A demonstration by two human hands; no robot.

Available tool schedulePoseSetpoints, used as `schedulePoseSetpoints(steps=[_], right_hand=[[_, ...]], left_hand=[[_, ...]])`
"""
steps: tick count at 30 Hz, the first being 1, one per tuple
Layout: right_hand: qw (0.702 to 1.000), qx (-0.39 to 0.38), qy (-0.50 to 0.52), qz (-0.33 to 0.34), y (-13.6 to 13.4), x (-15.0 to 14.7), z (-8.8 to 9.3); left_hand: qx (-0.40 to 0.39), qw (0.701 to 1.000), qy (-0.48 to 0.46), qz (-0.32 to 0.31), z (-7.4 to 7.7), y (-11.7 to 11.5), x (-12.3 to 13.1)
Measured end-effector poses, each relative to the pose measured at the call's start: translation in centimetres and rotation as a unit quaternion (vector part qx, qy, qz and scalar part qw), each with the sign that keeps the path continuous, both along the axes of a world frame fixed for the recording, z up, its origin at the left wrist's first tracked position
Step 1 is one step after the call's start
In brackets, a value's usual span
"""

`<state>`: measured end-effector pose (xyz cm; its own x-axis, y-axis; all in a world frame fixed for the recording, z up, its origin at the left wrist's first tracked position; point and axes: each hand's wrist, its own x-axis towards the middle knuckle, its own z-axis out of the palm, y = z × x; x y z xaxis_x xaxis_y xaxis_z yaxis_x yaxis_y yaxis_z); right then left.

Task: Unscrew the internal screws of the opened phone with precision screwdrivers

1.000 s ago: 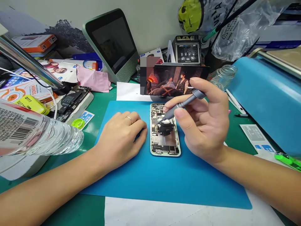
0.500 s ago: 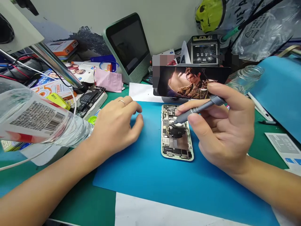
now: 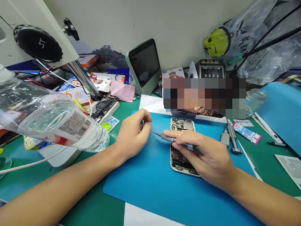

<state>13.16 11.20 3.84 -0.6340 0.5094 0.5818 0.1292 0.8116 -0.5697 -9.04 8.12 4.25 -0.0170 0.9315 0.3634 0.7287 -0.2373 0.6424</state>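
Note:
An opened phone (image 3: 182, 125) with bare circuitry lies on a blue mat (image 3: 150, 182). My right hand (image 3: 204, 157) rests over its lower half, closed round a grey screwdriver (image 3: 172, 140) that lies nearly level with its tip pointing left. To the left of the phone, my left hand (image 3: 131, 135) sits on the mat with fingers curled and pinched at the tips near the screwdriver tip. What the fingertips hold, if anything, is too small to see.
A clear plastic water bottle (image 3: 49, 116) lies at the left. A grey-green smart display (image 3: 144, 67) stands at the back. Two more screwdrivers (image 3: 229, 138) lie right of the phone. A glass jar (image 3: 255, 99) and another opened phone (image 3: 103, 108) are nearby.
My right hand lowered the screwdriver from the phone's inside and swung its tip left, nearly level. My left hand moved up the mat and pinched its fingers. The view shifted left and upward.

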Motion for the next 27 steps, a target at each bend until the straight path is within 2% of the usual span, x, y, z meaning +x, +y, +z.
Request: schedulePoseSetpoints(steps=[7,16,22,27], right_hand=[[1.0,-0.014,-0.015,0.004,0.0,-0.2,0.2],[1.0,-0.017,-0.009,0.001,0.1,-0.2,0.2],[0.996,-0.059,0.053,-0.043,0.0,0.2,0.2],[0.986,-0.094,0.083,-0.106,-0.9,1.0,2.2]], left_hand=[[-0.009,0.997,-0.071,-0.017,0.1,-0.2,0.1],[-0.021,0.995,-0.099,-0.016,-0.2,0.1,-0.1],[0.005,0.996,-0.081,-0.037,0.0,0.0,0.0],[0.05,0.994,-0.057,-0.084,0.6,-0.3,0.4]])
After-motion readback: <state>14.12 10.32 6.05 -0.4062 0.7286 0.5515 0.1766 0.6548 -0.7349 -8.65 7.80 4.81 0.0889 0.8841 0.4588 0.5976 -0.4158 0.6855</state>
